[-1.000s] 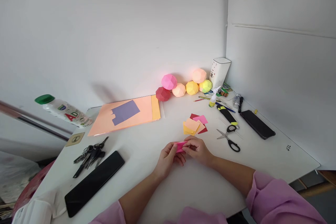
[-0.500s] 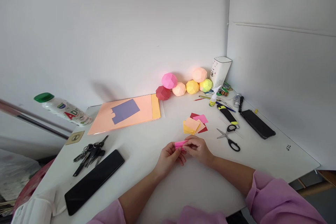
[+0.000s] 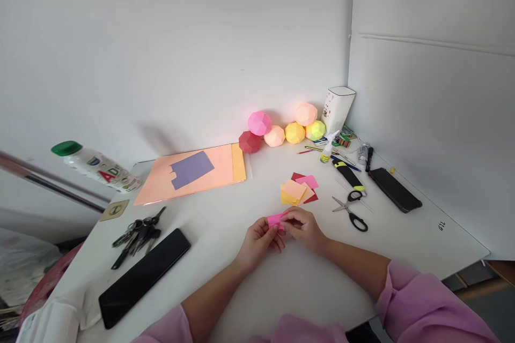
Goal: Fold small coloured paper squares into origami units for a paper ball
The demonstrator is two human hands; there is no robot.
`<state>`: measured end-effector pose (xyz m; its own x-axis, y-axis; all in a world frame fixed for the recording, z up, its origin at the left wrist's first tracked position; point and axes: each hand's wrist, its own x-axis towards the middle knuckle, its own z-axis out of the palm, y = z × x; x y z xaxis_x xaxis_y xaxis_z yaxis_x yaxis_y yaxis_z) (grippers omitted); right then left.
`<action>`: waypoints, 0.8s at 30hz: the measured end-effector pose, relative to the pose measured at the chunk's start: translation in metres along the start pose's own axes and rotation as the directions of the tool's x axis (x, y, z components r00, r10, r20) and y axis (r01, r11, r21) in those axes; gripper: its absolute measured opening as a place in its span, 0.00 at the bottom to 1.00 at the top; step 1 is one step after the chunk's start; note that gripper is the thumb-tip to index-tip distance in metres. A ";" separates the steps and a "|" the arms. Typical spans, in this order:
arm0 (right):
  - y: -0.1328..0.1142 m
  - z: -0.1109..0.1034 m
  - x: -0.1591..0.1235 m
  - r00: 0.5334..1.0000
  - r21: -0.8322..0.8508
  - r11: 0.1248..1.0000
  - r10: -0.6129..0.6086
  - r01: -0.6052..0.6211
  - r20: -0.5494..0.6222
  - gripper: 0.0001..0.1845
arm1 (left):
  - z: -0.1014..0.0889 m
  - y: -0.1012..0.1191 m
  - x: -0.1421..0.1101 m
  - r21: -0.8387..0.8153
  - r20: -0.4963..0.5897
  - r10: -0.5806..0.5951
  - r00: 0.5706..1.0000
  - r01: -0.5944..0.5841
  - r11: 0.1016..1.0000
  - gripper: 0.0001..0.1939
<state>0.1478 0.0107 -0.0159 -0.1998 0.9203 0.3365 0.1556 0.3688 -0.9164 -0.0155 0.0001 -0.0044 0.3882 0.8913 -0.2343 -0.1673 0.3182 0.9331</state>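
A small pink piece of paper (image 3: pixel 275 220) is held between both hands over the near middle of the table. My left hand (image 3: pixel 259 240) pinches its left side between thumb and fingers. At the right side, my right hand (image 3: pixel 303 229) grips the same paper, its fingers covering part of it. Just beyond the hands lies a loose pile of small paper squares (image 3: pixel 295 191) in peach, yellow, pink and red. Open scissors (image 3: pixel 351 209) with black handles rest to the right of my right hand.
Faceted paper balls (image 3: pixel 259 124) line the back wall. Peach paper sheets (image 3: pixel 161 177) lie at the back left, with keys (image 3: pixel 139 236) and a black phone (image 3: pixel 145 278) nearer. A glue bottle (image 3: pixel 326 153), a utility knife (image 3: pixel 348 174) and another black phone (image 3: pixel 395 189) are at right.
The pink paper now shows a broader face between my hands, as if its upper fold has shifted. My right fingers have moved slightly on it; everything else looks the same.
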 end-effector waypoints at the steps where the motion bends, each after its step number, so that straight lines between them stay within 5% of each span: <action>1: 0.001 0.000 0.000 1.000 0.001 1.000 -0.001 0.001 0.001 0.06 | 0.000 0.000 0.000 -0.001 -0.001 -0.001 1.000 0.001 1.000 0.19; 11: 0.001 0.000 0.000 1.000 0.019 1.000 -0.013 0.013 0.003 0.05 | -0.002 -0.003 0.002 -0.019 0.002 0.003 1.000 -0.003 1.000 0.18; 24: 0.000 0.001 -0.003 0.983 0.146 0.972 0.175 -0.182 0.058 0.15 | -0.001 -0.002 0.001 -0.053 -0.036 0.016 0.999 -0.018 0.998 0.19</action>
<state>0.1479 0.0076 -0.0169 -0.2247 0.9616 0.1578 0.0465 0.1724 -0.9839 -0.0154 0.0007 -0.0065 0.3526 0.9074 -0.2288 -0.2223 0.3188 0.9214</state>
